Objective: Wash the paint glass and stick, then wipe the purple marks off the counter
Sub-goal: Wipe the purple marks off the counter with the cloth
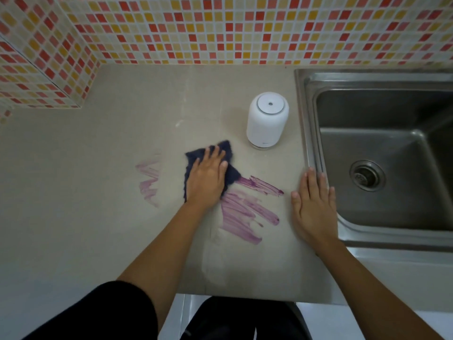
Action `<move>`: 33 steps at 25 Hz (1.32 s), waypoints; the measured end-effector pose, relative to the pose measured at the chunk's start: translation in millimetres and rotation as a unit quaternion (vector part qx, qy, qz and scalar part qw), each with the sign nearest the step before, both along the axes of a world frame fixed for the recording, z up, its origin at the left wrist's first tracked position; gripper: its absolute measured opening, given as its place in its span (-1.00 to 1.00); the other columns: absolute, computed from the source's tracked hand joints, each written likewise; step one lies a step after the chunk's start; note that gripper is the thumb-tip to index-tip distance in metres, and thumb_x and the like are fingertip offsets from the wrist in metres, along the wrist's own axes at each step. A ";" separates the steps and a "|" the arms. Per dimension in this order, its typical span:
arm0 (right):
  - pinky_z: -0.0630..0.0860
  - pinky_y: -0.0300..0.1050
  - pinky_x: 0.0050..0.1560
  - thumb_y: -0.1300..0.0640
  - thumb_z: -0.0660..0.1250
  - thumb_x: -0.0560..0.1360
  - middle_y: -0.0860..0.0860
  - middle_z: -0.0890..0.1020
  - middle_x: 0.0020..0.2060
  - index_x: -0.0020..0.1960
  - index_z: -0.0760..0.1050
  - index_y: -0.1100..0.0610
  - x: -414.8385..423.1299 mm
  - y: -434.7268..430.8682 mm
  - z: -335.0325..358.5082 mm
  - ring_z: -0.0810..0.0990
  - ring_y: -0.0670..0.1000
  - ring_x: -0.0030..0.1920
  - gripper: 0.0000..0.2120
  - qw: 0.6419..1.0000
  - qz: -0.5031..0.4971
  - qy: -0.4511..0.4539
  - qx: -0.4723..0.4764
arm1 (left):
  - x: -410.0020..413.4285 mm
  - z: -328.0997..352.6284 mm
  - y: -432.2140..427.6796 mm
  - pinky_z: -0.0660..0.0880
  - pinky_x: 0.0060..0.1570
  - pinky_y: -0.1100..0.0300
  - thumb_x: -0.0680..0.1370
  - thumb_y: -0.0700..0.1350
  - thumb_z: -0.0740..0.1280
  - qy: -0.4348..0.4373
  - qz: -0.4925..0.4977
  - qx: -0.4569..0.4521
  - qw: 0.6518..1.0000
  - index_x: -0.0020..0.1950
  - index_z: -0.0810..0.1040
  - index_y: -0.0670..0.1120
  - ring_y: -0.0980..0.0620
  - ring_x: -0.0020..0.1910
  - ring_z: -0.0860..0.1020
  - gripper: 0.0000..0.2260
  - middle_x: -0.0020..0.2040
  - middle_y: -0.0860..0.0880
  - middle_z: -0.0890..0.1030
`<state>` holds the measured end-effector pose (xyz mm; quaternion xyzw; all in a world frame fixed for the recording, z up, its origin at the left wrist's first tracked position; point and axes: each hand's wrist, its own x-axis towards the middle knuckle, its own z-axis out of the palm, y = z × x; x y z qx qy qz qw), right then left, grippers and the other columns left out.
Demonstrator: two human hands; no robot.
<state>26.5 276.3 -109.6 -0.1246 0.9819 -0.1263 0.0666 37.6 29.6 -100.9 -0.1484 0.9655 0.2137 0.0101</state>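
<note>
My left hand (pixel 207 176) lies flat on a dark blue cloth (pixel 229 153), pressing it onto the beige counter (pixel 98 168). Strong purple marks (pixel 245 212) streak the counter just right of and below the cloth. Fainter purple smears (pixel 148 181) lie to the left of the cloth. My right hand (pixel 315 204) rests flat on the counter with fingers straight, beside the sink's left rim, holding nothing. No paint glass or stick is in view.
A white cylindrical container (pixel 267 120) stands behind the cloth, close to the steel sink (pixel 382 153) with its drain (pixel 367 175). Mosaic tiled walls (pixel 220 28) close the counter at the back and left. The counter's front edge runs near my body.
</note>
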 end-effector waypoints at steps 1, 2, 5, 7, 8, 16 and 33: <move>-0.28 -0.03 0.43 -0.18 -0.36 0.49 0.05 -0.08 0.52 0.48 -0.18 0.14 -0.4 0.8 0.0 -0.21 0.01 0.49 -0.35 1.000 0.000 0.001 -0.002 | 23.0 0.4 10.5 0.07 0.45 0.10 0.63 0.05 -0.10 0.016 -0.035 0.035 0.999 0.47 0.29 -0.09 0.05 0.51 0.14 -0.52 0.50 -0.04 0.28; -0.28 -0.02 0.43 -0.18 -0.36 0.49 0.06 -0.07 0.52 0.49 -0.15 0.15 -0.8 1.6 -0.4 -0.22 -0.01 0.48 -0.33 1.000 0.000 0.002 -0.004 | 55.4 2.2 17.2 0.05 0.44 0.18 0.62 0.08 -0.12 0.022 -0.048 0.068 0.996 0.46 0.31 -0.08 0.12 0.50 0.14 -0.50 0.48 -0.01 0.30; -0.28 -0.01 0.43 -0.18 -0.35 0.49 0.05 -0.07 0.52 0.50 -0.13 0.16 -2.3 1.1 -0.7 -0.25 0.00 0.47 -0.32 1.000 0.006 0.005 0.000 | 144.2 1.9 21.0 0.06 0.41 0.21 0.63 0.15 -0.16 0.028 -0.030 0.050 0.998 0.41 0.38 -0.09 0.17 0.46 0.18 -0.45 0.42 0.05 0.34; -0.29 0.00 0.43 -0.19 -0.36 0.49 0.02 -0.09 0.52 0.51 -0.14 0.13 -2.8 2.4 1.4 -0.26 -0.01 0.48 -0.32 1.000 0.014 0.003 -0.016 | 136.8 -4.8 26.0 0.04 0.42 0.16 0.62 0.15 -0.20 0.030 -0.002 0.004 1.000 0.41 0.37 -0.13 0.04 0.47 0.22 -0.42 0.43 0.03 0.30; -0.31 0.00 0.43 -0.20 -0.36 0.48 -0.01 -0.08 0.52 0.51 -0.13 0.12 -1.0 3.3 3.4 -0.26 -0.04 0.47 -0.31 0.999 0.013 -0.004 -0.037 | 111.2 -5.3 34.3 0.02 0.43 0.15 0.61 0.14 -0.21 0.024 0.021 -0.008 0.999 0.43 0.35 -0.13 0.00 0.48 0.20 -0.41 0.45 0.01 0.28; 0.18 0.02 0.44 -0.03 0.38 0.43 0.05 0.28 0.45 0.50 0.10 0.06 -93.8 -10.2 30.9 0.23 0.03 0.44 -0.26 0.941 -0.034 -0.088 -0.325 | 82.5 -6.0 50.6 0.19 0.32 0.09 0.63 -0.01 -0.04 0.045 -0.121 -0.097 0.987 0.32 0.49 -0.16 -0.10 0.33 0.46 -0.56 0.31 -0.12 0.53; 0.48 -0.30 0.15 0.14 0.61 0.22 -0.05 0.48 0.18 0.36 0.24 0.12 -167.4 -66.0 61.4 0.48 -0.10 0.18 -0.17 0.862 -0.016 -0.031 -0.505 | -51.3 -0.6 -32.3 0.12 0.44 -0.07 0.66 -0.03 -0.04 -0.010 0.037 -0.099 0.994 0.49 0.25 -0.15 -0.09 0.51 0.16 -0.57 0.52 -0.11 0.22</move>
